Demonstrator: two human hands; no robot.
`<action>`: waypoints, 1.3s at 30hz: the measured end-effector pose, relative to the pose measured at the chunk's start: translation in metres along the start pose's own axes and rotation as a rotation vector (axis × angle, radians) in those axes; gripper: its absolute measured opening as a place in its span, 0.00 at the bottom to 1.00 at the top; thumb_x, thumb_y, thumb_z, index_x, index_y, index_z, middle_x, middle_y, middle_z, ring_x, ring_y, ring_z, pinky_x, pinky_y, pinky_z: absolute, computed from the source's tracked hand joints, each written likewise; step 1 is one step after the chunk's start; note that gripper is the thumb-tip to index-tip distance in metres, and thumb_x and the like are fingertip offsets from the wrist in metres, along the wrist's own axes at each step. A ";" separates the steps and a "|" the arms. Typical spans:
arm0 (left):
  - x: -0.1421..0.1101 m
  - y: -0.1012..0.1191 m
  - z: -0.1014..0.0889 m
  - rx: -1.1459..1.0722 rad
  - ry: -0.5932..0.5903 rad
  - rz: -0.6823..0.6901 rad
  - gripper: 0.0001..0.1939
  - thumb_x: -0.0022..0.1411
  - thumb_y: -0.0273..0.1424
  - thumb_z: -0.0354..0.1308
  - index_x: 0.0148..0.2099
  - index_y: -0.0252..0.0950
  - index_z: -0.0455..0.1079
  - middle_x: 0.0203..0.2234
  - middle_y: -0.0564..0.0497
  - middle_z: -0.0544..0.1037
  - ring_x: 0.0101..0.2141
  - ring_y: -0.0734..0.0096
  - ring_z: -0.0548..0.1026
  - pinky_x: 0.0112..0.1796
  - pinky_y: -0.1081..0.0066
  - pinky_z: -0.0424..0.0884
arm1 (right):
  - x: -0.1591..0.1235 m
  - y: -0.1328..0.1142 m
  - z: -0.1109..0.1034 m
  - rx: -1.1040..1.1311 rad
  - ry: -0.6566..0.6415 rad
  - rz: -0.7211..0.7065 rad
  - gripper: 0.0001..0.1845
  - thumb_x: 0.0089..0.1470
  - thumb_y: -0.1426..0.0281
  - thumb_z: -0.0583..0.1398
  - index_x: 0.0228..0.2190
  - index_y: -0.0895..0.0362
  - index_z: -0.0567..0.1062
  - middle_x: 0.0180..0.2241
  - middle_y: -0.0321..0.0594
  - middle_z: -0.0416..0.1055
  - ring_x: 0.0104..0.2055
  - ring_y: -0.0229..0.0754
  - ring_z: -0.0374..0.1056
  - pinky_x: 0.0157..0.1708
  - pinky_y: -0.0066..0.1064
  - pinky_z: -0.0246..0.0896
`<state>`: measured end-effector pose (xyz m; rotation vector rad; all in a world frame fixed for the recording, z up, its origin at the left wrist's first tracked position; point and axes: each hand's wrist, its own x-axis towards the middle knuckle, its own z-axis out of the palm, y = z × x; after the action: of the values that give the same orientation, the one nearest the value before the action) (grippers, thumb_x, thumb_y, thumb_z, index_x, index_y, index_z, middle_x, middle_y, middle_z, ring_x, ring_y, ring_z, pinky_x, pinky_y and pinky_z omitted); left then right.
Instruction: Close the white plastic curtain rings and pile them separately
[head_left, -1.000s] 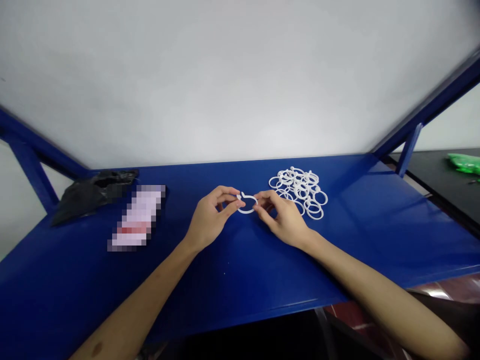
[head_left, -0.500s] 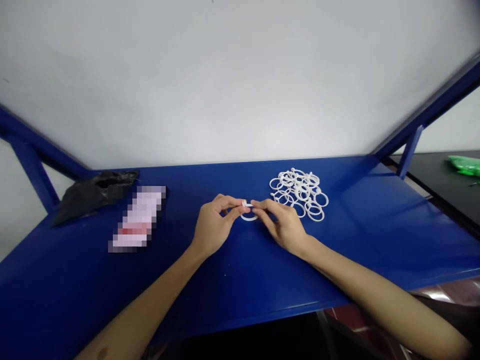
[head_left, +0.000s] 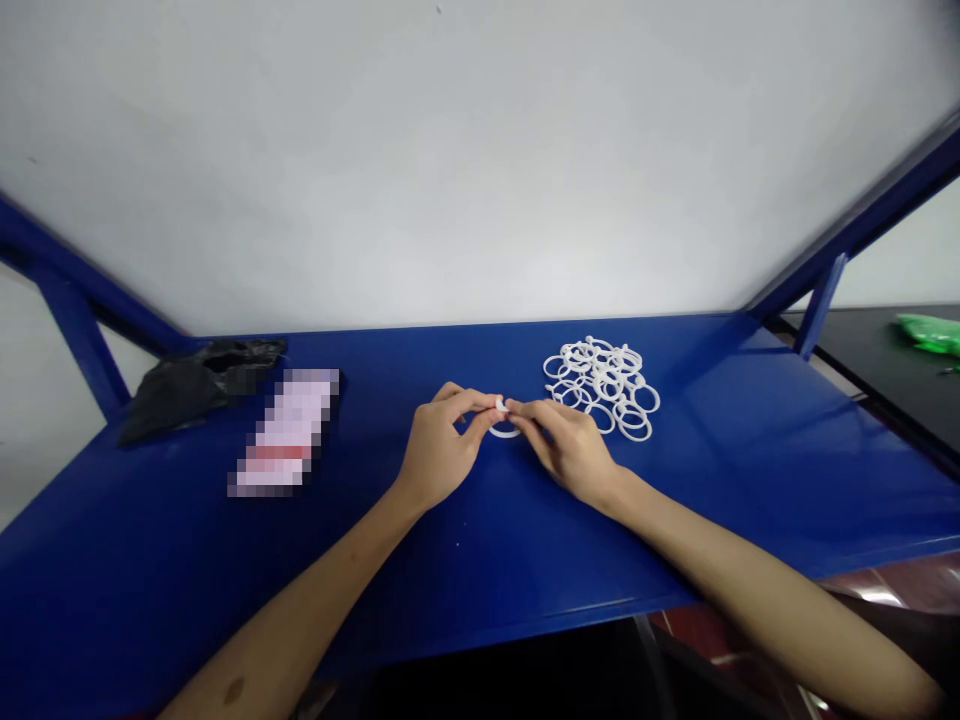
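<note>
White plastic makes up the small ring [head_left: 504, 428] that the person pinches between both hands over the middle of the blue worktop [head_left: 750, 460]. The left hand [head_left: 439, 450] has thumb and forefinger closed on the ring's left end, and the right hand [head_left: 566, 445] grips the other end the same way, the fingertips of the two hands almost meeting at the top of the ring. Only the lower arc of the ring shows beneath the fingers, just above the worktop; whether it touches the surface I cannot tell. At about two o'clock from the hands, near but apart from them, lies a loose pile of white rings [head_left: 604, 385], overlapping one another flat on the worktop. Out at nine o'clock sits a pale, blurred-out packet [head_left: 285, 430], and beyond it, at ten o'clock, a crumpled black bag [head_left: 187, 385] rests by the worktop's far left corner. Far off at three o'clock, on a separate dark table [head_left: 862, 350], lies something bright green [head_left: 930, 330].
</note>
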<state>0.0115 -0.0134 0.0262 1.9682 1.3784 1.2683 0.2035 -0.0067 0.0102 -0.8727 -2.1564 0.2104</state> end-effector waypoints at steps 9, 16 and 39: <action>0.000 -0.010 0.006 0.289 0.044 0.309 0.05 0.66 0.29 0.60 0.43 0.38 0.75 0.34 0.51 0.82 0.37 0.66 0.75 0.41 0.63 0.74 | 0.001 0.009 -0.003 -0.021 -0.060 0.046 0.11 0.69 0.69 0.53 0.46 0.56 0.74 0.40 0.44 0.80 0.39 0.41 0.77 0.39 0.33 0.74; 0.000 -0.012 0.005 0.396 0.004 0.343 0.08 0.68 0.31 0.57 0.47 0.36 0.75 0.35 0.50 0.83 0.38 0.64 0.73 0.42 0.62 0.72 | 0.002 0.010 -0.003 -0.012 -0.054 0.078 0.10 0.68 0.68 0.54 0.45 0.55 0.75 0.43 0.42 0.80 0.41 0.41 0.77 0.40 0.33 0.74; 0.007 -0.035 -0.002 0.775 -0.337 -0.024 0.27 0.70 0.45 0.50 0.60 0.31 0.70 0.60 0.39 0.71 0.61 0.47 0.66 0.64 0.48 0.58 | 0.015 0.063 -0.062 -0.709 -0.004 0.415 0.12 0.65 0.66 0.55 0.40 0.55 0.79 0.37 0.45 0.76 0.40 0.48 0.66 0.30 0.33 0.56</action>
<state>-0.0077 0.0078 0.0039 2.4746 1.8635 0.3461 0.2741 0.0422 0.0362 -1.7167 -2.0401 -0.3783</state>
